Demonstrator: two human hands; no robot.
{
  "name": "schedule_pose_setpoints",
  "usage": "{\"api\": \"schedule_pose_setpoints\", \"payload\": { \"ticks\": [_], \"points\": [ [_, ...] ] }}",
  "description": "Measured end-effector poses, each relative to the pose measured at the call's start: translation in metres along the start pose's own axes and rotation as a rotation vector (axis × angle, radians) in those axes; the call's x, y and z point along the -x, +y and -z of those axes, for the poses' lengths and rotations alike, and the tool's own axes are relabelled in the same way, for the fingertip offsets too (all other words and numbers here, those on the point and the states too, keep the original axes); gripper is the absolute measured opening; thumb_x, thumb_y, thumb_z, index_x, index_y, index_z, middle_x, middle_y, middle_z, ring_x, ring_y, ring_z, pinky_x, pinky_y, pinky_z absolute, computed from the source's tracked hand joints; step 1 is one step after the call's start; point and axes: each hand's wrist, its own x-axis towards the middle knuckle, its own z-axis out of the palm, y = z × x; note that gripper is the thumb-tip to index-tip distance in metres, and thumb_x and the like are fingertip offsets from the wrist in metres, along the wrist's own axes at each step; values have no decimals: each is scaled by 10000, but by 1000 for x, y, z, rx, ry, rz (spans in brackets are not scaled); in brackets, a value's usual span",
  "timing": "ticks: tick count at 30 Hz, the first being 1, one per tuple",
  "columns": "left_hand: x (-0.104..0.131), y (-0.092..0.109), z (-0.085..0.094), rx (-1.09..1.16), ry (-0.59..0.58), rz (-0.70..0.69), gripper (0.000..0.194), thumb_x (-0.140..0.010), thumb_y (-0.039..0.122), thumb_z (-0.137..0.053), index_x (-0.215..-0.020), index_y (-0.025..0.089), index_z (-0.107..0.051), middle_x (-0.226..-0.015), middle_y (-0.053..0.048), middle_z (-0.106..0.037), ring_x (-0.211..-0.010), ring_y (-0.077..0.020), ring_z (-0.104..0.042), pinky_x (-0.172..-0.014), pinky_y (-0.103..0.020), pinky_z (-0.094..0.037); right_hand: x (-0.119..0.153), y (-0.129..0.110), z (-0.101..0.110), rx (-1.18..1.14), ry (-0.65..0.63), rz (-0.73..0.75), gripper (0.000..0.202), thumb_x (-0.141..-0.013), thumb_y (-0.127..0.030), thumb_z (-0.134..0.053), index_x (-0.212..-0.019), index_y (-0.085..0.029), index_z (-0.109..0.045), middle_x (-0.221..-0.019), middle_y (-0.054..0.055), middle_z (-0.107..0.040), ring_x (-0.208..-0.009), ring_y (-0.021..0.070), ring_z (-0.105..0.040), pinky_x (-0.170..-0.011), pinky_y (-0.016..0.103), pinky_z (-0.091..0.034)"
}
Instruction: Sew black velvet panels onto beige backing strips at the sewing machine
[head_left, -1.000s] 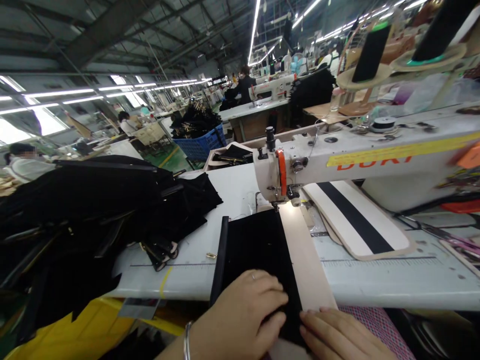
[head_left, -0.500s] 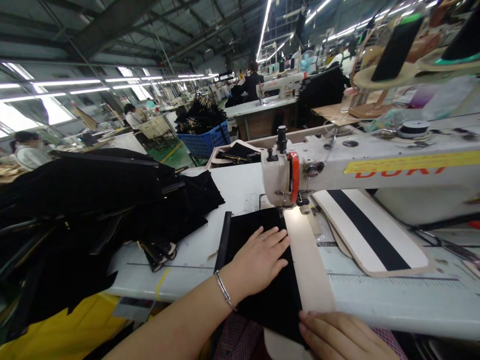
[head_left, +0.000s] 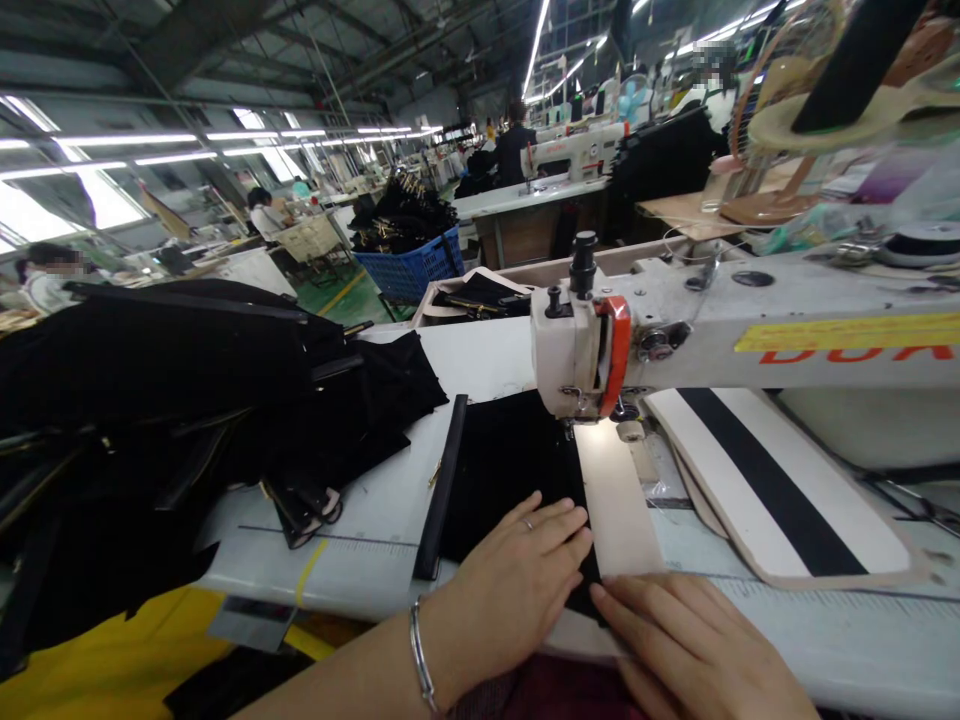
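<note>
A black fabric piece [head_left: 510, 450] lies on a beige panel [head_left: 619, 500], its far end under the needle area of the sewing machine [head_left: 574, 345]. A dark strip with a gold zipper pull [head_left: 437, 470] runs along the fabric's left side. My left hand [head_left: 521, 570], wearing a ring and a bracelet, rests flat on the fabric with fingers extended. Fingertips of my right hand [head_left: 675, 630] touch the near right edge of fabric and panel; the hand lies low and flat, its thumb hidden.
Black fabric pieces [head_left: 187, 380] are heaped on the left. Right of the needle lie cream panels, the top one with a black stripe [head_left: 772, 480]. A blue crate [head_left: 412, 265] and a tray [head_left: 480, 295] stand behind. Other people sit farther off.
The black fabric and beige panel have moved forward under the machine head. My left hand now rests nearer the fabric's front end. My right hand has moved forward, closer to my left.
</note>
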Motion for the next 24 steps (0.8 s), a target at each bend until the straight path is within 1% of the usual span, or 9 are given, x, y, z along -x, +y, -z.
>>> {"api": "schedule_pose_setpoints", "payload": {
  "ticks": [3, 5, 8, 10, 11, 13, 16, 19, 24],
  "points": [
    [-9, -10, -4, -10, 24, 6, 337, -988, 244, -435, -1308, 171, -513, -1404, -59, -510, -1352, -177, -412, -1183, -399, -294, -6, 5, -5, -16, 12, -28, 280, -867, -233, -561, -1128, -211, -662, -986, 14, -696, -867, 166, -621, -775, 306, -508],
    [-14, -15, -4, -16, 33, 9, 335, -983, 226, -443, -1304, 166, -515, -1407, -68, -505, -1350, -174, -416, -1181, -397, -299, -8, 9, -10, -28, -3, -54, 304, -873, -235, -567, -1167, -217, -642, -1006, 25, -688, -889, 175, -612, -799, 329, -495],
    [-16, -21, -4, 13, 42, -5, 339, -987, 254, -439, -1295, 139, -521, -1393, -92, -517, -1346, -191, -419, -1178, -424, -300, -10, 13, -14, -22, -68, -92, 348, -883, -238, -571, -1229, -223, -601, -1062, 47, -671, -945, 194, -601, -848, 379, -478],
    [-11, -22, -5, 67, 68, -39, 339, -988, 306, -443, -1259, 132, -550, -1343, -96, -559, -1325, -196, -444, -1171, -428, -311, -9, 17, -14, 1, -125, -105, 382, -887, -276, -579, -1266, -232, -573, -1145, 56, -649, -1020, 214, -586, -885, 417, -470],
    [-8, -23, -6, 100, 85, -63, 322, -989, 303, -442, -1232, 135, -569, -1309, -89, -585, -1306, -186, -463, -1169, -414, -317, -8, 19, -13, 6, -149, -102, 394, -888, -292, -582, -1278, -238, -563, -1187, 55, -635, -1063, 220, -574, -906, 429, -466],
    [0, -23, -10, 160, 119, -116, 270, -989, 232, -428, -1180, 146, -597, -1257, -64, -620, -1268, -152, -494, -1167, -372, -322, -5, 24, -10, -8, -173, -80, 381, -895, -288, -574, -1275, -249, -564, -1233, 44, -619, -1124, 215, -553, -948, 428, -461],
    [8, -24, -15, 187, 146, -168, 281, -975, 136, -396, -1172, 142, -597, -1263, -52, -620, -1262, -138, -495, -1165, -353, -325, 1, 29, -8, -32, -169, -46, 350, -910, -223, -535, -1256, -257, -580, -1250, 29, -619, -1155, 189, -550, -987, 397, -459],
    [8, -26, -18, 143, 160, -200, 287, -978, 132, -390, -1183, 137, -591, -1255, -48, -631, -1250, -135, -509, -1151, -349, -353, 4, 30, -9, -5, -181, -45, 368, -920, -216, -505, -1282, -260, -558, -1284, 27, -604, -1169, 185, -549, -1011, 403, -453],
    [-2, -31, -16, 82, 178, -216, 278, -996, 157, -381, -1154, 125, -608, -1236, -59, -642, -1226, -132, -532, -1131, -333, -384, 1, 29, -12, 16, -202, -68, 416, -920, -208, -491, -1335, -239, -499, -1313, 35, -579, -1181, 191, -531, -1030, 414, -430]
  ]
}}
